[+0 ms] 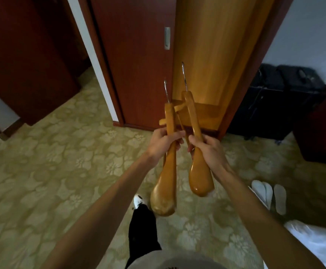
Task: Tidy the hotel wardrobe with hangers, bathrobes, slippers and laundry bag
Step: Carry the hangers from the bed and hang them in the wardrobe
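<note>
The left hand [163, 144] is clenched round one wooden hanger [167, 162]; the right hand [208, 150] grasps a second hanger [197, 152] just beside it, both held over the carpet [61, 152] before the open wardrobe [206, 65]. Their crossbars look interlocked, so pulling them apart could snag or drop one. The wardrobe rail is cut off above. White slippers [269, 193] lie right; bathrobes and laundry bag are not identifiable.

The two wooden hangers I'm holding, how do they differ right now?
The left hanger, in the left hand, hangs lower, its rounded end nearer the camera. The right hanger, in the right hand, sits higher, its metal hook reaching further up. Both are glossy honey-coloured wood, seen edge-on, hooks pointing at the wardrobe.
</note>
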Demonstrator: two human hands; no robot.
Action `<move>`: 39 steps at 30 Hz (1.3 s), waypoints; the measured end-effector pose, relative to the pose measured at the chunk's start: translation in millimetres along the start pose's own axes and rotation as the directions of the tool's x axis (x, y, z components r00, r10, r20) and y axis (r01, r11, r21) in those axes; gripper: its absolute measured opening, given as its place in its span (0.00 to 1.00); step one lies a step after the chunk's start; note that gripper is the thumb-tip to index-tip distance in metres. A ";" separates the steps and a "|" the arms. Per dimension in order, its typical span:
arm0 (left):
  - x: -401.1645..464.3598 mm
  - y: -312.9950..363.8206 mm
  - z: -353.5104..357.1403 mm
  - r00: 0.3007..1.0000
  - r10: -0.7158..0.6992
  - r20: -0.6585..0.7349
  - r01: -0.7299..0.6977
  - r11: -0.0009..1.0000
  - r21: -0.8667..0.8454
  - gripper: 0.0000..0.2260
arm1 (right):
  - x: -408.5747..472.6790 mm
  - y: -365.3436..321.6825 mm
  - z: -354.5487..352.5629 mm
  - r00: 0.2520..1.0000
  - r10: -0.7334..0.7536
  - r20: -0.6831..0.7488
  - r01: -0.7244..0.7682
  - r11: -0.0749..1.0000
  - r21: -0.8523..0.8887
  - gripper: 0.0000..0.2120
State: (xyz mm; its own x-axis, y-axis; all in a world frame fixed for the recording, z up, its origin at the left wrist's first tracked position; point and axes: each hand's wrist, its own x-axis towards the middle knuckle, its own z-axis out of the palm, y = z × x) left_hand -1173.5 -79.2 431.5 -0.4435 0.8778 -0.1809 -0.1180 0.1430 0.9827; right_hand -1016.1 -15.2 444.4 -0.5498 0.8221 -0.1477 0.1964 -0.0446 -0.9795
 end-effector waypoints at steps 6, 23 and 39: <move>165.7 37.9 -49.8 0.995 0.056 0.088 -0.058 0.998 0.028 0.17 | 156.9 -25.7 31.1 0.997 0.006 -0.079 -0.002 0.998 0.057 0.07; 547.3 144.9 4.4 0.882 0.098 0.461 -0.138 0.989 0.055 0.15 | 479.2 -99.4 -76.4 0.942 0.022 -0.336 0.036 0.986 0.163 0.14; 823.0 349.4 136.3 0.804 0.342 0.487 -0.344 0.935 -0.089 0.13 | 737.3 -263.1 -234.0 0.880 -0.223 -0.419 0.257 0.966 0.025 0.17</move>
State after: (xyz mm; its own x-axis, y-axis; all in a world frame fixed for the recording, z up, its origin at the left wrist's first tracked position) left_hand -1458.7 755.5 631.4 0.0358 0.9770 0.2104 -0.0367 -0.2091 0.9772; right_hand -1283.3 735.5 625.2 -0.1874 0.9713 0.1462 0.0281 0.1540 -0.9877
